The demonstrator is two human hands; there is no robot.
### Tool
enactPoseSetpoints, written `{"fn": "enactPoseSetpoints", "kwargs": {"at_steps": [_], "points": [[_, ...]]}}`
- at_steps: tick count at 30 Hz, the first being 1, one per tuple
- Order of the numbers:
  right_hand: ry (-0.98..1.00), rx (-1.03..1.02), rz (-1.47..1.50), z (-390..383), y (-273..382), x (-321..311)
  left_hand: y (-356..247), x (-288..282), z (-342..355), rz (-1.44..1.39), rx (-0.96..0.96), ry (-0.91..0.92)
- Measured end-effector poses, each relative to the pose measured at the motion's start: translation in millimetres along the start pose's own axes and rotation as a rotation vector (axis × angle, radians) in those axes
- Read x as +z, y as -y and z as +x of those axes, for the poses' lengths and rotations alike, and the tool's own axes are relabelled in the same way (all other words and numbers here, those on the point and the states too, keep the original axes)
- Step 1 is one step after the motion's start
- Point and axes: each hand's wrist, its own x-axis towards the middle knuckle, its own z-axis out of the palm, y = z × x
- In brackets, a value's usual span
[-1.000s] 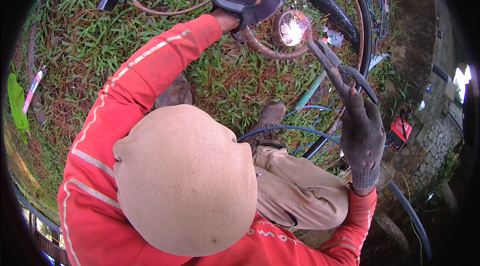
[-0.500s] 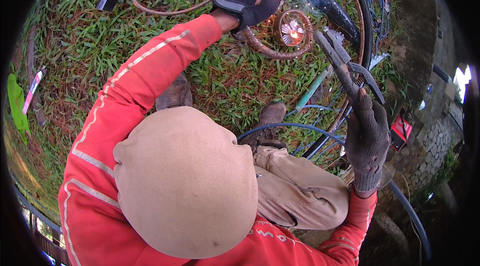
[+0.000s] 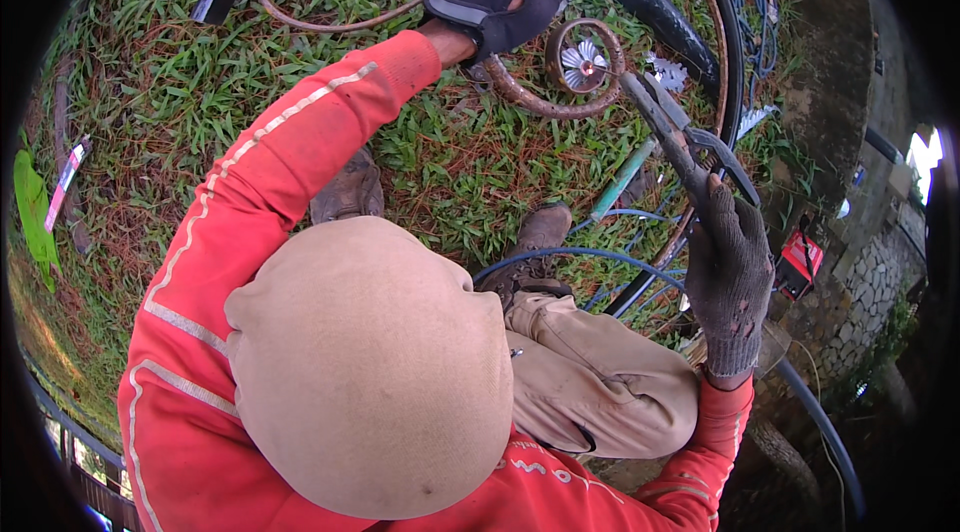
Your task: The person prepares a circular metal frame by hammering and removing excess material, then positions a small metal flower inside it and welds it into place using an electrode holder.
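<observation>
My left hand (image 3: 508,4), in a black glove with a grey wrist strap, is closed around a rusty metal scroll (image 3: 520,95); its fingertips are mostly hidden. Inside the scroll's curl sits a silver flower-shaped ornament (image 3: 583,66) with a small dull-orange spot at its centre. My right hand (image 3: 735,272), in a worn grey knit glove, grips a welding electrode holder (image 3: 680,137). The holder points up and left, and a thin electrode (image 3: 612,70) runs from its jaws toward the ornament. Whether the electrode's tip touches the ornament is hard to tell.
A scuffed black curved bar (image 3: 640,7) lies beyond the scroll. Blue cable (image 3: 600,252) crosses the grass near my boot (image 3: 545,232), beside a green tube (image 3: 622,179). A red box-like machine (image 3: 800,260) stands at the right. Rounded beige cloth (image 3: 370,362) covers the lower middle.
The bright glow, sparks and smoke at the flower ornament are gone. My right hand and the electrode holder have shifted slightly left. My left hand stays in place.
</observation>
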Motion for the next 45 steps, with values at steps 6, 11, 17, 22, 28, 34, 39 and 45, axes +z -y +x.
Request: {"fn": "enactPoseSetpoints", "kwargs": {"at_steps": [6,11,17,22,28,34,39,45], "points": [[0.038,0.062,-0.023,-3.0,-2.6,1.3,-26.3,-1.3,7.3,0.092,-0.004,0.052],[0.068,0.058,-0.012,-0.3,3.5,-2.5,-33.8,-4.1,6.6,0.103,-0.011,0.061],[0.018,0.012,-0.019,-0.5,-3.0,2.4,-40.4,-6.5,6.7,0.110,-0.027,0.077],[0.027,0.021,-0.047,0.1,-3.0,3.9,-47.4,-8.4,9.4,0.114,-0.048,0.092],[0.024,0.006,-0.050,2.3,-1.7,3.2,-41.5,-5.4,10.7,0.245,0.023,0.063],[0.042,0.004,-0.091,3.4,0.9,2.0,-43.6,-1.1,10.1,0.067,-0.004,0.066],[0.080,-0.148,-0.223,4.4,-2.9,-4.3,-45.4,-7.5,11.7,0.169,-0.123,0.177],[0.021,0.105,0.100,3.3,-5.9,5.1,-32.3,4.8,-0.8,0.303,0.390,0.113]]}}
